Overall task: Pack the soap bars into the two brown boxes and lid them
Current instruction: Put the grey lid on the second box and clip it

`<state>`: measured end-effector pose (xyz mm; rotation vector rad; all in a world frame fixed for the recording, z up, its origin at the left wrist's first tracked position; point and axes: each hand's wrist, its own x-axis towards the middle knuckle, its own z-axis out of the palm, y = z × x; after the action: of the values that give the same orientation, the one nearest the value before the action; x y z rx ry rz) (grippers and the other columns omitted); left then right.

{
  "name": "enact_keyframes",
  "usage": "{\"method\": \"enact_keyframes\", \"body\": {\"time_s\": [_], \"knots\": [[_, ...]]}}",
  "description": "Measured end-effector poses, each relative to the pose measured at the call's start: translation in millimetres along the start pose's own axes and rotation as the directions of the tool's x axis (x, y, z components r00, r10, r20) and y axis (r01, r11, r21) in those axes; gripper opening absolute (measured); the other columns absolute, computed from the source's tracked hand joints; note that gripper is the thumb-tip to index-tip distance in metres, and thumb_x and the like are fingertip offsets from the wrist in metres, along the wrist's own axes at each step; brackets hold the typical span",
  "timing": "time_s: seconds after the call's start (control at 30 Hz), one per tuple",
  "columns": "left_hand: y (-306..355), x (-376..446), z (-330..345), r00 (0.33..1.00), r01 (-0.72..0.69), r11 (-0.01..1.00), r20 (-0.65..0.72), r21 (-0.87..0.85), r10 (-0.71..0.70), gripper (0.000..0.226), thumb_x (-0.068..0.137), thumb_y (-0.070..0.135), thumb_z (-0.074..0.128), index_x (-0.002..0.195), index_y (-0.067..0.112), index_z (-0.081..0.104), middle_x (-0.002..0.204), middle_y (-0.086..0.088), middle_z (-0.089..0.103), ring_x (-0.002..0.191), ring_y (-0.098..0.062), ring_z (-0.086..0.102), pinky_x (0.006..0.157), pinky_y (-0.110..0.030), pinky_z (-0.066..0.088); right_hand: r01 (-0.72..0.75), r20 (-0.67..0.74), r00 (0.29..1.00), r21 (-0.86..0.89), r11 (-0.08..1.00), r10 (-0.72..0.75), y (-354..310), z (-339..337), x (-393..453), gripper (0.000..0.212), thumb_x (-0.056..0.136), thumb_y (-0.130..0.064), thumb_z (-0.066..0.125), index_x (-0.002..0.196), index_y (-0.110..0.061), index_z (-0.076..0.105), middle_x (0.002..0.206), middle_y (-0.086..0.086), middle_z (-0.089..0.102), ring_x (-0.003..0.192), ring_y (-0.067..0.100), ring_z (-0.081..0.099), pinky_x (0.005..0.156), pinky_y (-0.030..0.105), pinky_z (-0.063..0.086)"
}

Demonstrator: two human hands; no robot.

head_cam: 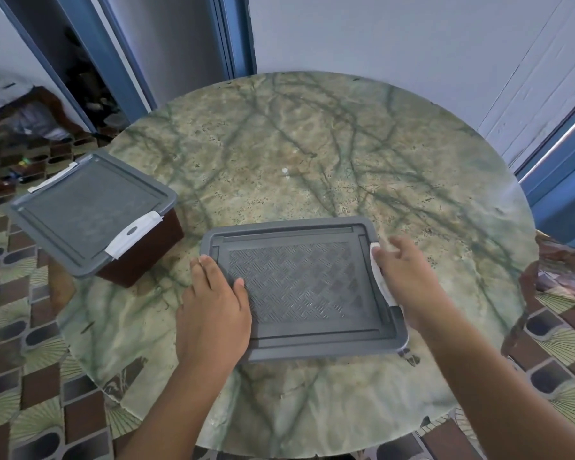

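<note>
Round and marbled green, the table (pixel 312 144) fills my view, with patterned floor tiles (pixel 10 376) around it and blue door frames (pixel 236 34) behind. Both of my forearms reach in from the near edge to the nearer brown box, of which I see only its grey lid (pixel 299 287), lying flat with its long axis running left to right. My left hand (pixel 213 310) rests palm-down on the lid's left end, fingers straight and close together pointing away from me, thumb lying on the textured panel. My right hand (pixel 409 277) sits at the right end, fingers curled over the white latch (pixel 380 277) there, thumb near its top. Whether that latch is fully snapped down, I cannot tell. Well apart at the table's left edge, the second brown box (pixel 146 250) overhangs the rim, turned at an angle, its grey lid on and its white clips (pixel 133 234) showing at both ends.
</note>
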<state>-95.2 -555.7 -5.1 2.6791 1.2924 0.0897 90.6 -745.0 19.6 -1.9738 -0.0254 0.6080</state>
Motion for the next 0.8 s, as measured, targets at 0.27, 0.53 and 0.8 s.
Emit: {"method": "enact_keyframes", "body": {"time_s": [0.27, 0.53, 0.8], "knots": [[-19.5, 19.7, 5.8, 1.000, -0.026, 0.995, 0.008, -0.094, 0.027, 0.071, 0.095, 0.055, 0.043, 0.143, 0.002, 0.038, 0.158, -0.027, 0.030, 0.143, -0.044, 0.030, 0.113, -0.057, 0.031, -0.080, 0.051, 0.996, 0.080, 0.994, 0.076, 13.5, 3.7, 0.5, 0.044, 0.102, -0.056, 0.054, 0.110, -0.012, 0.056, 0.110, 0.008, 0.063, 0.096, 0.024, 0.061, 0.096, 0.050, 0.053], [36.6, 115.9, -41.2, 0.866, -0.455, 0.879, 0.158, -0.140, 0.474, 0.052, 0.098, 0.060, 0.052, 0.135, 0.024, 0.057, 0.130, 0.001, 0.062, 0.118, -0.023, 0.058, 0.093, -0.042, 0.048, 0.018, 0.041, 0.999, -0.061, 0.998, -0.015, 13.1, 1.7, 9.0, 0.039, 0.104, -0.051, 0.052, 0.095, -0.013, 0.049, 0.087, 0.004, 0.053, 0.077, 0.020, 0.048, 0.068, 0.038, 0.042], [48.2, 126.2, -20.9, 0.883, -0.417, 0.908, 0.218, -0.048, 0.417, 0.058, 0.098, 0.071, 0.035, 0.071, 0.023, 0.054, 0.071, 0.001, 0.060, 0.069, -0.021, 0.059, 0.059, -0.034, 0.037, 0.131, -0.048, 0.987, -0.345, 0.930, -0.156, -7.4, -13.7, 42.3, 0.049, 0.095, -0.065, 0.057, 0.106, -0.017, 0.060, 0.107, 0.005, 0.068, 0.098, 0.026, 0.064, 0.084, 0.042, 0.052]]}}
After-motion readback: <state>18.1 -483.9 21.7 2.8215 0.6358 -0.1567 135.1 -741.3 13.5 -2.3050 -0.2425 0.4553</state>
